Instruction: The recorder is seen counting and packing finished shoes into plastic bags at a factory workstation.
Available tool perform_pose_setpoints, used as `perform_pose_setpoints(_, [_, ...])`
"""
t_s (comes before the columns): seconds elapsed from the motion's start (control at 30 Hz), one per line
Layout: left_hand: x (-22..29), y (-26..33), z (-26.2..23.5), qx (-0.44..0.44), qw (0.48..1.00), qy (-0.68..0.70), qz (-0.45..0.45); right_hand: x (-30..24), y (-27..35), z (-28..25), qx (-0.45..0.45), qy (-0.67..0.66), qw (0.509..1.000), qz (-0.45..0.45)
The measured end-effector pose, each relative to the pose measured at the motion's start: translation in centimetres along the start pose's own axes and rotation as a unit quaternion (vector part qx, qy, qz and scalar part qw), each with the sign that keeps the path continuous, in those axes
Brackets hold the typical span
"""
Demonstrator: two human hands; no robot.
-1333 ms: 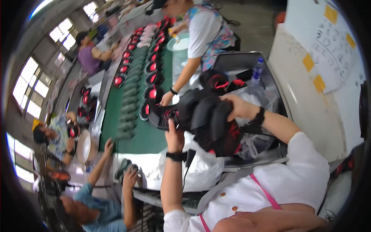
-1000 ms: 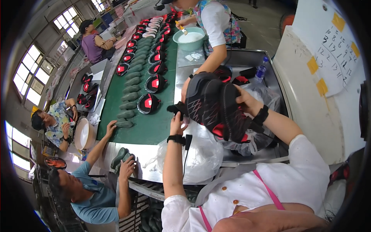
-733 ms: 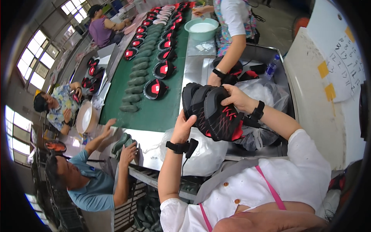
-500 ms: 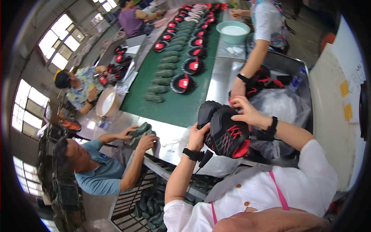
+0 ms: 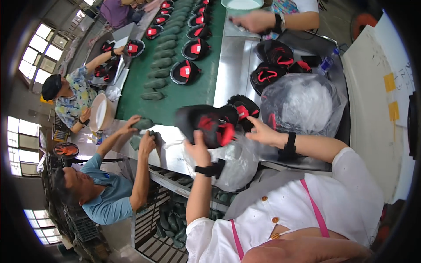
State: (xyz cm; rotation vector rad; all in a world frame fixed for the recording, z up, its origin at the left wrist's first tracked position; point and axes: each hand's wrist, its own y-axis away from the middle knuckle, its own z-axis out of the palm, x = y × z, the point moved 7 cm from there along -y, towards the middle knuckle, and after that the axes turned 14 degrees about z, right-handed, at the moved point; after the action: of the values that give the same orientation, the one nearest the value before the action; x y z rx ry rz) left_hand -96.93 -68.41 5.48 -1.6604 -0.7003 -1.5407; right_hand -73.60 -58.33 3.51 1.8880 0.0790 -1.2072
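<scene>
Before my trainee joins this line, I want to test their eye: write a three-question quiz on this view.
1. What is the wearer's left hand holding? A) a hammer; B) a black-and-red shoe; C) a cup.
2. In the picture, on which side of the green surface is the bottle?
3. True or false: dark green forms lie in a row on the green surface.

Key: 1 B; 2 right; 3 true.

Shoe upper [image 5: 193, 118] in L fingers [image 5: 199, 138] was blk w/ red patches; 2nd upper [image 5: 248, 104] at R fingers [image 5: 255, 123], blk + red too. Beyond L fingers: belt [image 5: 131, 105] green, foot-shaped forms [image 5: 164, 62] dk green, row uppers [image 5: 194, 49] blk/red w/ white labels.
</scene>
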Motion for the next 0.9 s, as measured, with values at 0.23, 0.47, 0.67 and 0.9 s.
perform_pose_setpoints(0.23, [4.1, -4.3, -6.9, 0.088, 0.976, -0.074, 0.187, -4.6, -0.6, 6.7, 0.154, 0.629, 0.701, -0.300])
perform_pose_setpoints(0.47, [4.9, -0.1, -0.8, -0.178, 0.823, -0.404, 0.358, -0.7, -5.3, 7.9, 0.097, 0.696, 0.651, -0.285])
perform_pose_setpoints(0.67, [3.4, 1.9, 2.9, -0.294, 0.773, -0.405, 0.389, -9.2, 1.9, 10.0, 0.153, 0.613, 0.631, -0.451])
perform_pose_setpoints(0.9, [-3.7, 2.8, 1.1, -0.357, 0.758, -0.440, 0.321, -7.0, 0.2, 9.7, 0.104, 0.413, 0.768, -0.478])
